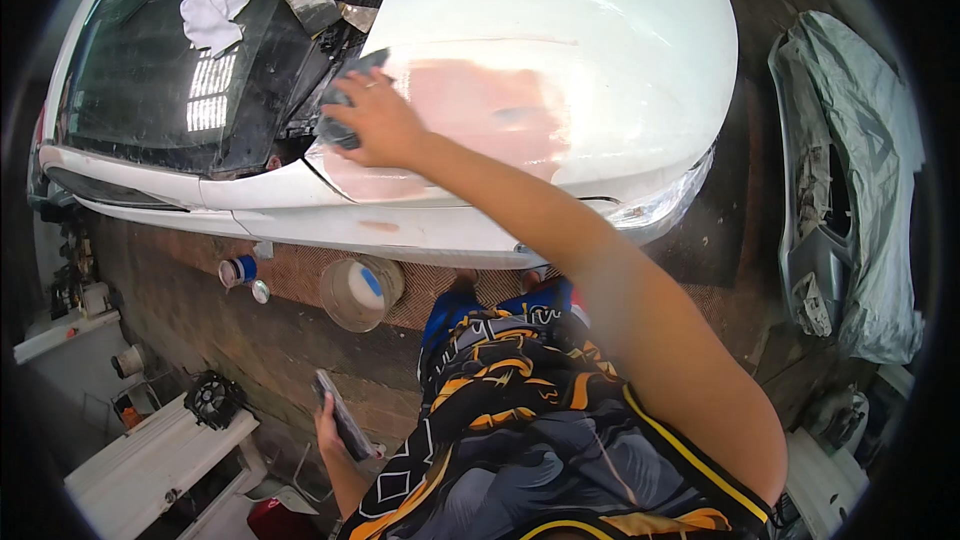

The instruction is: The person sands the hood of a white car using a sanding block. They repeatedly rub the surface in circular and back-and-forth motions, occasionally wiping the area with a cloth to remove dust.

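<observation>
My right hand (380,125) is stretched across the white car hood (620,30), pressing a dark grey cloth-like piece (342,98) against the corner beside the windshield. Whether that piece is cloth or sanding sheet is not plain. Its fingers curve over it, at the left end of a dull pinkish filler patch (480,110) on the paint. Low at my left side, my left hand (328,430) grips a long flat dark block (345,415), away from the car. The thumb and fingertips show at its edge.
On the floor stand a bucket (362,292) holding whitish water and a blue piece, and a blue-white can (237,271). A white rag (215,2) lies on the windshield (150,70). A plastic-draped bumper (850,190) stands right; a white bench (150,470) is lower left.
</observation>
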Motion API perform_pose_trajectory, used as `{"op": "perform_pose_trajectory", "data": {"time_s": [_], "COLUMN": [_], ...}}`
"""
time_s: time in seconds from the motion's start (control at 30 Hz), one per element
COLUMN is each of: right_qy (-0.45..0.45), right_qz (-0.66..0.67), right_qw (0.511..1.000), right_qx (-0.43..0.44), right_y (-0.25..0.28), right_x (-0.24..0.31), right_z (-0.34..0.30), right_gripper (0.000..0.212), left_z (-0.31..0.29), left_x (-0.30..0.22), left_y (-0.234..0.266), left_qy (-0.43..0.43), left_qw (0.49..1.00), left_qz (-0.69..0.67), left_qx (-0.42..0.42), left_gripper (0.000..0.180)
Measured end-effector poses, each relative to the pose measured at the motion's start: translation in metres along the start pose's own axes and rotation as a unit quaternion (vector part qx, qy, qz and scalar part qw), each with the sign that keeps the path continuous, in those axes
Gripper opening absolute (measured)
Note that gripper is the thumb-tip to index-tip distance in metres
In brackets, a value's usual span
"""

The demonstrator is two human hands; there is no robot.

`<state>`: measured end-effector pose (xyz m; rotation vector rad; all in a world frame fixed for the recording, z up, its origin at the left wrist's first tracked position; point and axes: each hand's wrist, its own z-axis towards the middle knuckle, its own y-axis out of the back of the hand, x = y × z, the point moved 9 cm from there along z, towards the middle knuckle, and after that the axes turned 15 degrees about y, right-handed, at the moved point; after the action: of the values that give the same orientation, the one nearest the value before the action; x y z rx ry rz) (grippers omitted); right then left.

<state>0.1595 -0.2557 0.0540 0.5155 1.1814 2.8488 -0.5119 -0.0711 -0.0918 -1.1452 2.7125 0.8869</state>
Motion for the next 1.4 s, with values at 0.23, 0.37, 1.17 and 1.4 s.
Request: {"op": "perform_pose_trajectory", "data": {"time_s": [0.23,0.37,1.17,1.4], "right_qy": [0.036,0.027,-0.179,-0.131], "right_qz": [0.016,-0.013,-0.399,-0.218], "right_qw": [0.998,0.999,0.899,0.959], "right_qx": [-0.044,-0.022,0.034,0.128], "right_y": [-0.013,0.017,0.173,0.059], "right_x": [0.012,0.009,-0.144,-0.033], "right_z": [0.018,-0.006,-0.137,-0.142], "right_gripper": [0.044,0.040,0.077,0.078], "left_z": [-0.063,-0.071,0.001,0.046], "left_x": [-0.136,-0.141,0.191,0.124], "left_y": [-0.059,-0.060,0.014,-0.003], "left_qy": [-0.149,-0.155,0.079,0.019], "left_qw": [0.985,0.984,0.993,1.000], "left_qz": [0.065,0.082,0.053,0.016], "left_qx": [0.058,0.029,-0.072,-0.011], "left_gripper": [0.069,0.063,0.075,0.071]}}
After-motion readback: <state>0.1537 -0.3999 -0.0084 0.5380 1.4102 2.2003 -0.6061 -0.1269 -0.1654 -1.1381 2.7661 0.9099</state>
